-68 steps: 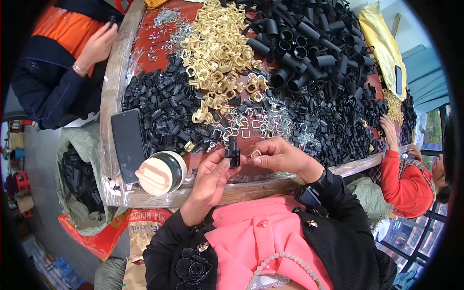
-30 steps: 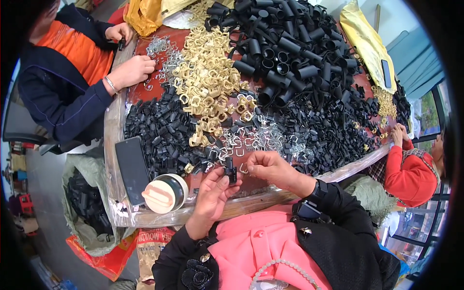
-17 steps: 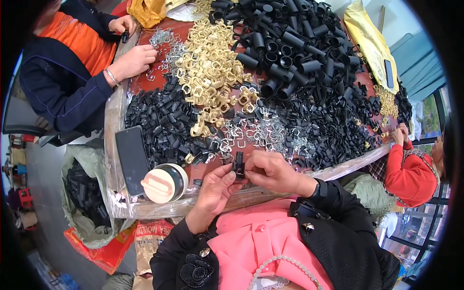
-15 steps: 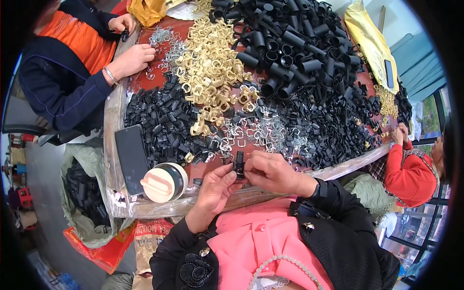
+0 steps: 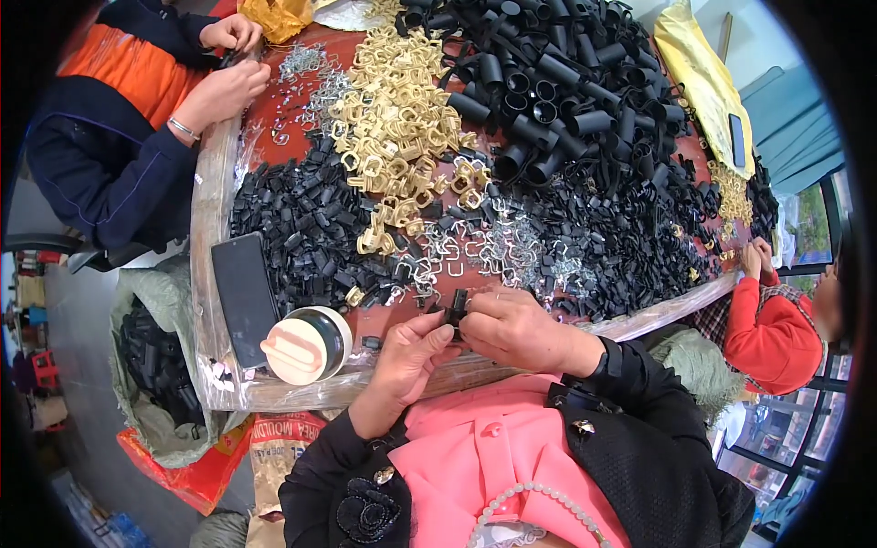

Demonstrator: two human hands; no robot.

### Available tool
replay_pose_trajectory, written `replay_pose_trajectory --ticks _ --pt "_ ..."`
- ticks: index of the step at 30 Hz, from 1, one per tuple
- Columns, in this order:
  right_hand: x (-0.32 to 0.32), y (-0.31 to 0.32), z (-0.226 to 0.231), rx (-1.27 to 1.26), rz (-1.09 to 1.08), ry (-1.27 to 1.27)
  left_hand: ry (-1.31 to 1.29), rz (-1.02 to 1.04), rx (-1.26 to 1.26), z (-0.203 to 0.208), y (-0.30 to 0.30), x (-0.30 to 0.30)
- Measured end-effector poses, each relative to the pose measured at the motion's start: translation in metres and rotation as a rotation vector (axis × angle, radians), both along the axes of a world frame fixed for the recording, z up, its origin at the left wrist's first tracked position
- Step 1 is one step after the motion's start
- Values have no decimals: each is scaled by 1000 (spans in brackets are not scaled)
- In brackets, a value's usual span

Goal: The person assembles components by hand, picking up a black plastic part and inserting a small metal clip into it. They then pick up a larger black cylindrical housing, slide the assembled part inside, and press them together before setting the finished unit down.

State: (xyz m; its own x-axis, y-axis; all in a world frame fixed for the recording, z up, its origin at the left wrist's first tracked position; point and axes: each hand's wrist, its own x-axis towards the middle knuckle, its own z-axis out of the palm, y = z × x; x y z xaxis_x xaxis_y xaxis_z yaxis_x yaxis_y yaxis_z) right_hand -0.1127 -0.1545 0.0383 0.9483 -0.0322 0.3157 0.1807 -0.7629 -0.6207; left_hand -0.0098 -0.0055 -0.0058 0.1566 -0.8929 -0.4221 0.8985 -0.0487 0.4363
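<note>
Pinching one small black clip (image 5: pixel 454 309) between them, left hand (image 5: pixel 413 354) and right hand (image 5: pixel 516 327) meet at the table edge (image 5: pixel 301 388).

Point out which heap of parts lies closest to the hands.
The scatter of small silver wire clips, just beyond both hands; the brass-coloured heap lies farther back.

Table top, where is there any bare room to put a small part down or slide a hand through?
The barest patch of table lies by the near edge, between the cream lidded jar and the left hand, which with the right hand holds a small black part. Another red strip shows beside the silver clips. Elsewhere black tubes, gold clips and black clips crowd it.
</note>
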Motion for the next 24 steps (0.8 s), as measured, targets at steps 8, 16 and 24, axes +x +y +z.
replay_pose_trajectory --ticks 8,16,24 --pt "10 -10 0 671 -85 388 -71 3 11 7 3 7" --pt "83 -46 -39 -37 -185 -13 -101 18 -18 3 9 6" --pt "69 -44 -27 594 -280 319 -64 119 -63 -1 10 7"
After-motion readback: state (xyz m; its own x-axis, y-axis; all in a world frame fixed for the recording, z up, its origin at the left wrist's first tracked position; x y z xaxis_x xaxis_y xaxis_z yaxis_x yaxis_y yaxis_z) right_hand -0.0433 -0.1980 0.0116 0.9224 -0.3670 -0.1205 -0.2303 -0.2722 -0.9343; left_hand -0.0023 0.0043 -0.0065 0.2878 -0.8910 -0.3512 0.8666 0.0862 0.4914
